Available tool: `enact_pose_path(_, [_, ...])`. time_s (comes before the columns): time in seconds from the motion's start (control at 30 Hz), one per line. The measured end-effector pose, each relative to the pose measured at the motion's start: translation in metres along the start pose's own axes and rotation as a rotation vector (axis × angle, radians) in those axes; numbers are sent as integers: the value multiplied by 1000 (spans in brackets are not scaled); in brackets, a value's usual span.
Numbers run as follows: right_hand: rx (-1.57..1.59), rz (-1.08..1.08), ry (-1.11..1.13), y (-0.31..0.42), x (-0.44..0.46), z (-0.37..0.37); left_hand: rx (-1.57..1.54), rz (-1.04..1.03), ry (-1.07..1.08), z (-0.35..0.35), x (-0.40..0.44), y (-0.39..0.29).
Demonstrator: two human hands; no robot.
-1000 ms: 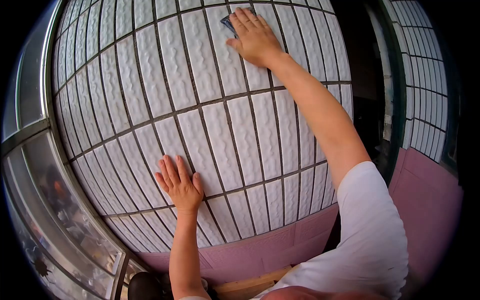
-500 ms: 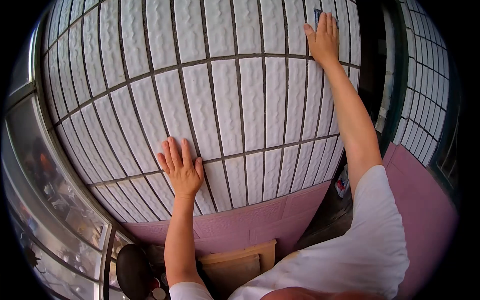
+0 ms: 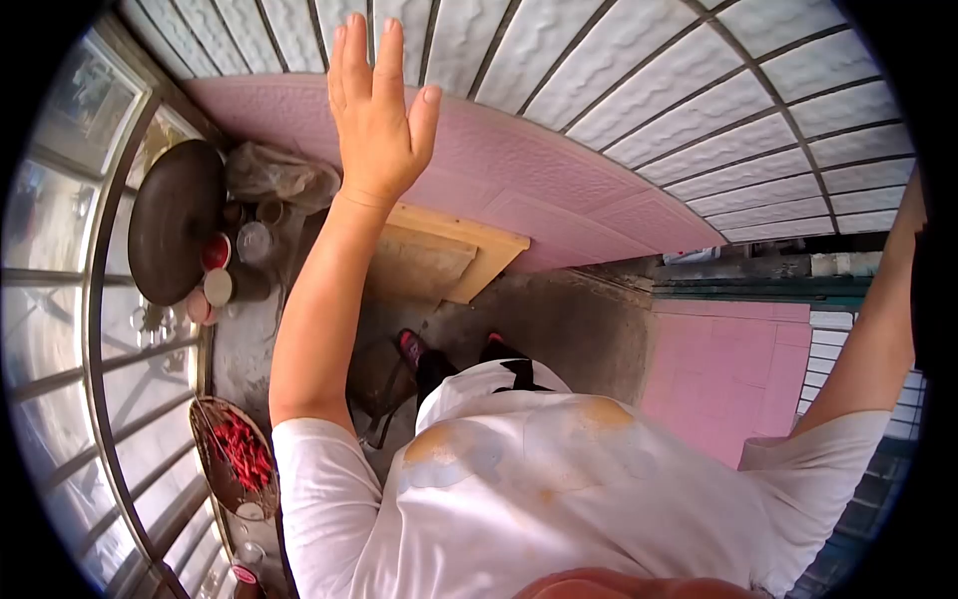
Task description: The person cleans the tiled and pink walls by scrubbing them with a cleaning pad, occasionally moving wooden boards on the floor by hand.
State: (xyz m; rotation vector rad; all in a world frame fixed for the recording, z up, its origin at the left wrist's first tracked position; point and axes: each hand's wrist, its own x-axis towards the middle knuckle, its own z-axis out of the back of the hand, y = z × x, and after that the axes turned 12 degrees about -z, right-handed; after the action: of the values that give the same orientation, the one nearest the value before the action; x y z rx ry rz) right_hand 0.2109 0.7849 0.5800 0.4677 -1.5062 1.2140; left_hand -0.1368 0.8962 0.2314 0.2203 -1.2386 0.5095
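Observation:
My left hand (image 3: 379, 120) is raised with its fingers stretched out and holds nothing. It overlaps the lower edge of the white tiled wall (image 3: 559, 60) and the pink panel (image 3: 479, 150) below the tiles; whether it touches the wall I cannot tell. My right arm reaches up at the right edge of the view, and its hand is out of frame. The dark cloth seen under that hand earlier is not visible now.
At the left, a ledge by the framed window holds a dark round pan (image 3: 178, 222), several jars and cups, a plastic bag (image 3: 279, 178) and a basket of red peppers (image 3: 235, 454). A wooden board (image 3: 494, 262) leans below the pink panel. My feet are on the floor.
The view has tilted down, showing my shirt, the floor and the ledge. My right hand, earlier flat on a dark cloth against the tiles, has left the frame. My left hand stays spread.

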Motion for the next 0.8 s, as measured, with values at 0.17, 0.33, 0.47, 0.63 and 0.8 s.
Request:
enact_pose_path(0.17, [-5,187,154,-13,-83,11,41,211,136,0,-58,-33])
enact_pose_path(0.33, [69,246,170,-22,-118,12,128,285,160,0,-70,-74])
enact_pose_path(0.47, [130,261,152,-22,-117,13,164,355,142,-5,-84,-104])
enact_pose_path(0.63, [138,229,116,-28,-84,19,154,342,128,-26,-79,-144])
enact_pose_path(0.8, [263,64,127,-89,-133,3,97,285,97,-52,-45,-150])
